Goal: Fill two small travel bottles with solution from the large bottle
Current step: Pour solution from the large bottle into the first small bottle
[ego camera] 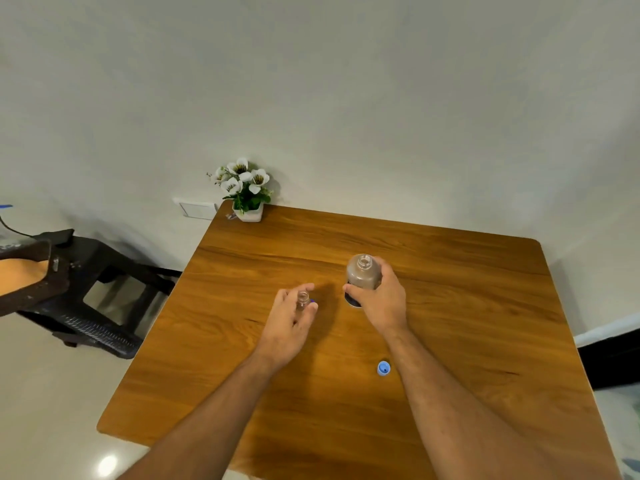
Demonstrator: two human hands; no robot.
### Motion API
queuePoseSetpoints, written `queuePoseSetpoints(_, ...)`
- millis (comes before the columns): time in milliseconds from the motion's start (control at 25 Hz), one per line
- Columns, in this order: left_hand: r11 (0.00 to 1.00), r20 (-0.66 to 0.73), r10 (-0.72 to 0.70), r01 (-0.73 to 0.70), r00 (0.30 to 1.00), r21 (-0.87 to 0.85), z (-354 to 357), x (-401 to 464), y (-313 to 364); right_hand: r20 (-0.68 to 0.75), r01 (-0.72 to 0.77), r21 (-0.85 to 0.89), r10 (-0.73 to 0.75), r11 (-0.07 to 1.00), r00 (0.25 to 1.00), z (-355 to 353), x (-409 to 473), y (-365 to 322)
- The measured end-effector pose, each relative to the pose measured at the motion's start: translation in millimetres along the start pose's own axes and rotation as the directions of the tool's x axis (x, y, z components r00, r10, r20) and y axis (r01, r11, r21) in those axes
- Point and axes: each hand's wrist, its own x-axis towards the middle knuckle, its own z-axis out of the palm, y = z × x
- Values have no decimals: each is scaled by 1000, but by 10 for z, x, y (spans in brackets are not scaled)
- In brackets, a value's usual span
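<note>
Wood-grain counter [450, 306] stands against a pale wall, with a flower pot [248, 211] tucked at its far corner, well clear of the work. The right hand [382, 299] wraps the large bottle [363, 273], its grip pressed around the lower body so the open neck stays free; the bottle seems lifted slightly off the counter, likely readied for tipping. The left hand [289, 320] steadies a small bottle [303, 301], fingers pinching it loosely, mouth open and upward to receive the pour, just beside the large one. A blue cap [383, 368] lies near the right forearm, set aside. Only one travel bottle shows; no liquid level can be read.
</note>
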Motion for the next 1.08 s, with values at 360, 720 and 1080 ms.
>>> queuePoseSetpoints(360, 944, 6, 84, -77, 996, -321, -308, 27, 704, 189, 403, -77, -383, 912, 904, -542, -341, -645)
queuePoseSetpoints(720, 858, 27, 314, -272, 949, -436, -395, 18, 1126, 359, 455, -169, -375, 874, 855, -879, -493, -1226)
queuePoseSetpoints(1080, 893, 45, 317, -282, 947, -350, -496, 58, 1123, 380, 490, -234, -385, 840, 841, -907, -492, -1399)
